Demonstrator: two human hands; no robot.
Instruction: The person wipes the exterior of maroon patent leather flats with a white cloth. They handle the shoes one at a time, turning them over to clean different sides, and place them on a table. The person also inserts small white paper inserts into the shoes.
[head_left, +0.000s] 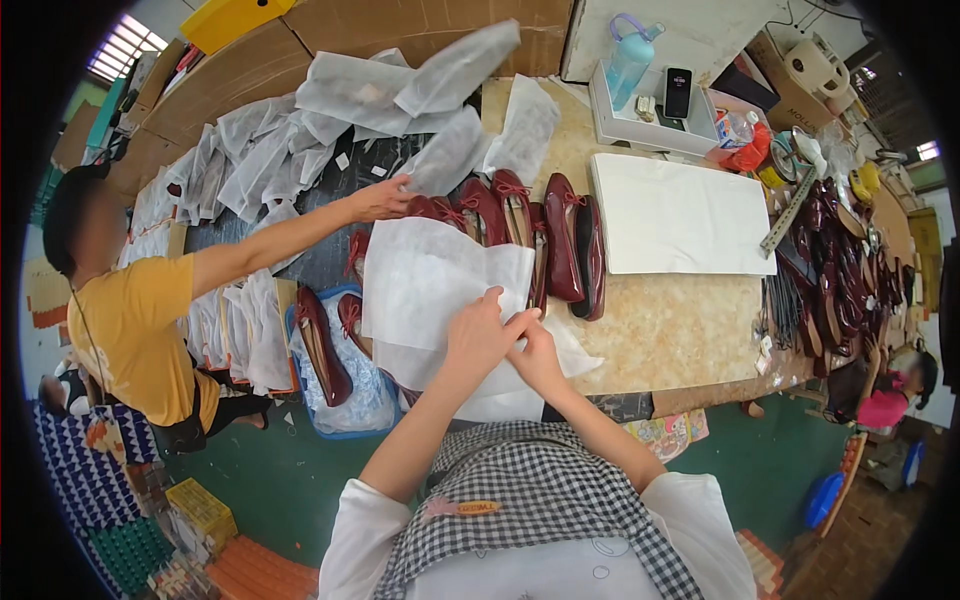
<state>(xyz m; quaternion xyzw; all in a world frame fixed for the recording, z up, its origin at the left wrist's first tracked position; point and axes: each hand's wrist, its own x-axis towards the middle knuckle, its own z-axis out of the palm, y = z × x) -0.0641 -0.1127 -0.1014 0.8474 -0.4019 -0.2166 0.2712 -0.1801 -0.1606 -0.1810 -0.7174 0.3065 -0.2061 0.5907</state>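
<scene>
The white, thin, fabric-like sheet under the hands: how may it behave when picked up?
The white, thin, fabric-like sheet is probably floppy, since soft creases run across it. It also seems light for its size, because its edges look thin.

There is one white stack (683,213). Behind it are one tray (655,145), one bottle (630,68) and one phone (678,93); on its right, one ruler (790,213). On its left I count one left hand (482,335), one right hand (537,352), one co-worker's hand (383,200), at least six red shoes (564,250), and one blue basket (352,434).
</scene>
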